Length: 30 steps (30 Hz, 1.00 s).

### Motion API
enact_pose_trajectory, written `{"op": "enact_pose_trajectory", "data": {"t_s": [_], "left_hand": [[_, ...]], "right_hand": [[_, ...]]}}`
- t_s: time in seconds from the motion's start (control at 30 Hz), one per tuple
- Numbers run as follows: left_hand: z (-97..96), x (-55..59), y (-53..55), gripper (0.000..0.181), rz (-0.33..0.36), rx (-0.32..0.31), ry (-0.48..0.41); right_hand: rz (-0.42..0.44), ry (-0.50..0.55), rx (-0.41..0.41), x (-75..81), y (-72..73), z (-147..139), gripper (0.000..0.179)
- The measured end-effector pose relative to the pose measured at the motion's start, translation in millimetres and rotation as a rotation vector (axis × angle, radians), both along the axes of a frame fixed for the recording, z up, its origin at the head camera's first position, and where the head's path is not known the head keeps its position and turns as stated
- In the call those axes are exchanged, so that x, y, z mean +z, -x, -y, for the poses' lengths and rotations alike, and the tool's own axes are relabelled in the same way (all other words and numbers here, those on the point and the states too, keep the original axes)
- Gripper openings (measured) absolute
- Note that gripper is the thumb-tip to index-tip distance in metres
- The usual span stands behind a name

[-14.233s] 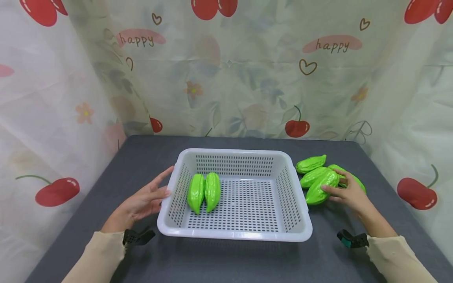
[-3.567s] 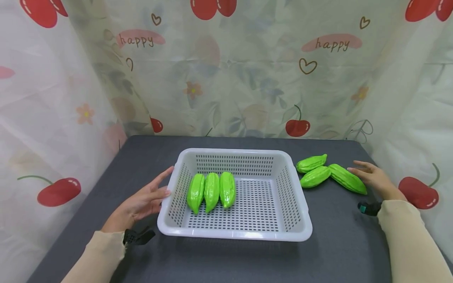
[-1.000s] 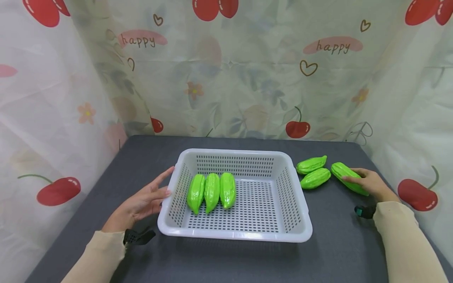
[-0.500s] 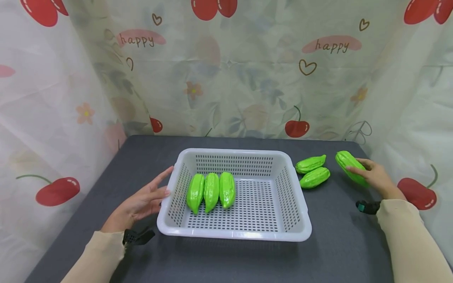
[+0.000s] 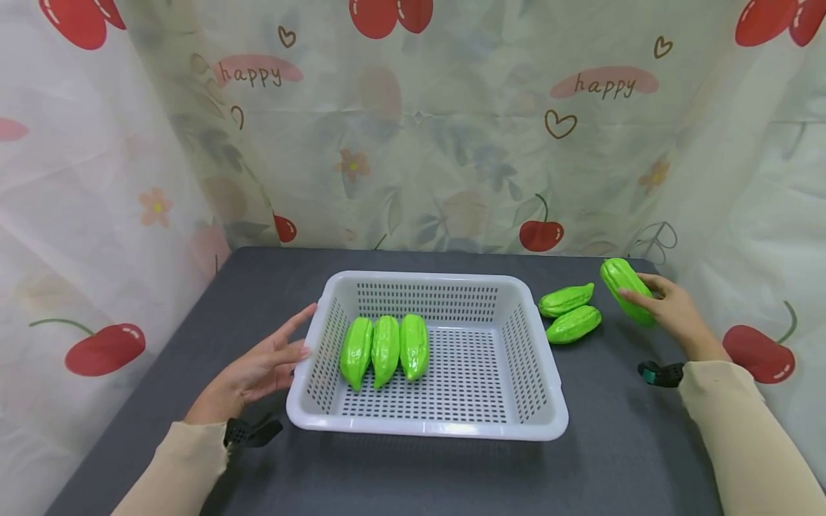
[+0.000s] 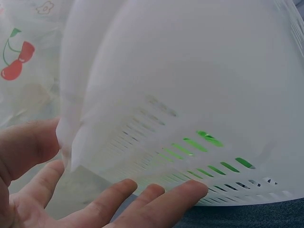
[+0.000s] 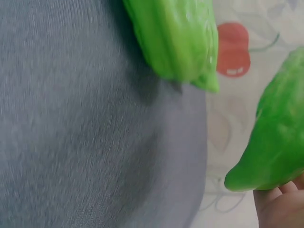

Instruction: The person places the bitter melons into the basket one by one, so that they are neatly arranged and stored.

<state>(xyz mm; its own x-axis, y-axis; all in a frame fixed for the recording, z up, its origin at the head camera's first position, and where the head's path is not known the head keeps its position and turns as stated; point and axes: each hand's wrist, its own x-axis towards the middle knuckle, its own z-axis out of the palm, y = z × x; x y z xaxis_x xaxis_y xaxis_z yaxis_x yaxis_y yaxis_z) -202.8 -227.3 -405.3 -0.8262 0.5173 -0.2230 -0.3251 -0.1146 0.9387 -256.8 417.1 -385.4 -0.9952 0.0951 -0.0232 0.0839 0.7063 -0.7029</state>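
Observation:
My right hand (image 5: 677, 315) holds a bright green bitter melon (image 5: 624, 290) between thumb and fingers, lifted off the table at the back right. In the right wrist view, the held bitter melon (image 7: 280, 137) hangs at the right edge with fingertips at its lower end. My left hand (image 5: 258, 365) rests against the left side of a white perforated basket (image 5: 426, 428), fingers extended along its rim and outer wall. Inside the basket, three bitter melons (image 5: 386, 351) lie side by side at the left. Two more bitter melons (image 5: 573, 324) lie on the table right beside the basket.
The dark grey table (image 5: 419, 476) carries the basket at its middle. A printed curtain (image 5: 413, 179) closes off the back and both sides. A dark band (image 5: 660, 374) sits at my right wrist, another band (image 5: 252, 431) at my left.
Since the earliest frame, a third bitter melon has come into the basket from the right pile. Lately my right hand has gripped another and raised it up and back. The left hand has stayed.

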Motion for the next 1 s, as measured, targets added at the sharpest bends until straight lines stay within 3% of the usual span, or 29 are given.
{"op": "enact_pose_trajectory", "data": {"t_s": [0.37,0.67,1.0], "left_hand": [[-0.4,-1.3,0.4,0.086,-0.005,0.011,0.009],[-0.7,-1.2,0.2,0.086,-0.011,0.011,0.014],[-0.2,-1.0,0.6,0.086,-0.013,0.002,0.013]], "right_hand": [[-0.136,0.068,-0.075,11.4,1.4,32,0.080],[-0.250,0.204,-0.053,23.4,-1.5,54,0.068],[-0.288,0.331,0.022,35.9,-9.7,84,0.057]]}}
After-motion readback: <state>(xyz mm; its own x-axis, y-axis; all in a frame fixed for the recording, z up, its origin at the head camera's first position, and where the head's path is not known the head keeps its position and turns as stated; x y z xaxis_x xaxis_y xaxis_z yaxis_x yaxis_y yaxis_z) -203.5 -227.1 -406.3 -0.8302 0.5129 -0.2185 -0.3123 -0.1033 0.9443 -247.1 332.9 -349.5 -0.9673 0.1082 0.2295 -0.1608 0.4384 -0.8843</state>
